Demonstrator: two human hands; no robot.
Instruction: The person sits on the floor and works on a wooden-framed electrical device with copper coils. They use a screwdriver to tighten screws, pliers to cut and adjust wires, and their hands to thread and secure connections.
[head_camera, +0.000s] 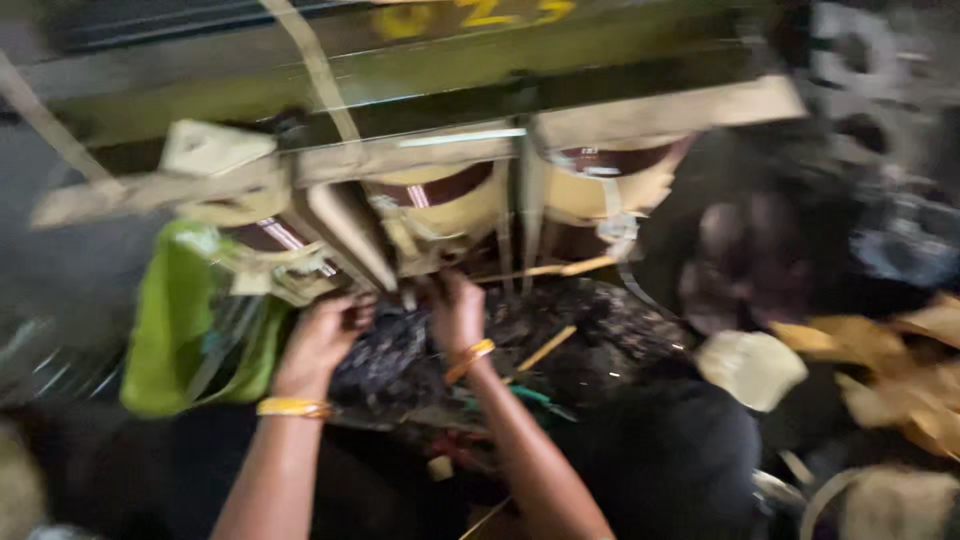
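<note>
The whole view is smeared by motion blur; no edge is rendered sharply. The scene is dimly lit overall, with the near floor and the left and right margins lost in deep shadow. The brightest light is caught by the pale cream wrapped coils and the beige flat bars at the far centre, which appear slightly washed out. A translucent bright green plastic bag on the left is seen glowing against the dark. The left hand and right hand are moderately lit, and small glints are shown on the yellow bangles. The yellowish crumpled scraps on the right are blurred into streaks.
</note>
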